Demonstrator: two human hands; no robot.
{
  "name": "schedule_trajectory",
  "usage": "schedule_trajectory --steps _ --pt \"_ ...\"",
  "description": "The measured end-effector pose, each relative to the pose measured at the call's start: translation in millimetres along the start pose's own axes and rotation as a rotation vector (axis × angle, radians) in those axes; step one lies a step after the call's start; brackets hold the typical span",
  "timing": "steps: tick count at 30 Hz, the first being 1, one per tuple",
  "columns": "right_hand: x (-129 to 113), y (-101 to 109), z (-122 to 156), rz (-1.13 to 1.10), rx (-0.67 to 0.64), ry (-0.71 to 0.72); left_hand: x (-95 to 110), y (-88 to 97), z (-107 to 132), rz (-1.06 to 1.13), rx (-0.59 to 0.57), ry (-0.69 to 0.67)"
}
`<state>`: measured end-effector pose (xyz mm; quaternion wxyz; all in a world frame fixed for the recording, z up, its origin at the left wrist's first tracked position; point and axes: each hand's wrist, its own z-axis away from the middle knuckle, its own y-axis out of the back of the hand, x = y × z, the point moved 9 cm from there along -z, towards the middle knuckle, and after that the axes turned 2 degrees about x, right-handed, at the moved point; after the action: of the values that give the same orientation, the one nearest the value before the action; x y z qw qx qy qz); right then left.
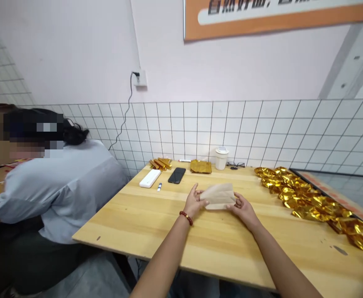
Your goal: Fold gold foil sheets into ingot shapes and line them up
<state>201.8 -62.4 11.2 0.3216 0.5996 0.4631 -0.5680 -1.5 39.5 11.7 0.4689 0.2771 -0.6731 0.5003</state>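
A thin, pale beige sheet of paper (217, 196) is held up just above the wooden table (156, 223). My left hand (195, 200), with a dark red bead bracelet on the wrist, grips its left edge between thumb and fingers. On the opposite side, my right hand (242, 209) pinches the lower right corner. Faint creases run across the sheet. Beyond it lie a black phone (176, 175), a white power bank (150, 178) and a small blue-and-white tube-like item (159, 186).
Folded gold foil pieces (308, 194) line the table's right side. At the back are gold strips (161, 163), a flat gold packet (200, 166), a white lidded cup (221, 158) and eyeglasses (236, 165). Another person (72, 186) bends over a table at left.
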Motion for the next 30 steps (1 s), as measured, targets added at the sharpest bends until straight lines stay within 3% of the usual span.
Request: schedule_trajectory --steps 5,11,15,19,23,25,30 --pt "1.1 -8.0 2.6 0.000 -0.086 -0.045 -4.8 -2.7 -2.9 0.039 -0.062 0.001" --pt "-4.1 -8.5 0.3 -0.052 -0.041 0.014 -9.7 3.0 -3.0 0.023 0.010 -0.014" --pt "1.9 -13.2 -7.5 -0.029 -0.052 0.032 -9.4 -15.1 -0.4 -0.036 -0.162 -0.035" --pt "9.9 -25.3 -6.2 -0.038 -0.155 0.013 -9.2 -26.5 7.7 -0.073 -0.240 -0.010" --pt "3.7 -25.6 2.2 -0.032 -0.114 -0.003 -5.9 -27.4 14.7 -0.107 -0.210 0.014" --pt "3.8 -29.5 4.3 -0.011 -0.153 -0.059 -8.0 -26.1 14.8 -0.122 -0.199 0.046" --pt "8.8 -22.1 3.1 0.008 -0.124 -0.101 -15.3 -9.8 5.7 -0.068 -0.070 0.077"
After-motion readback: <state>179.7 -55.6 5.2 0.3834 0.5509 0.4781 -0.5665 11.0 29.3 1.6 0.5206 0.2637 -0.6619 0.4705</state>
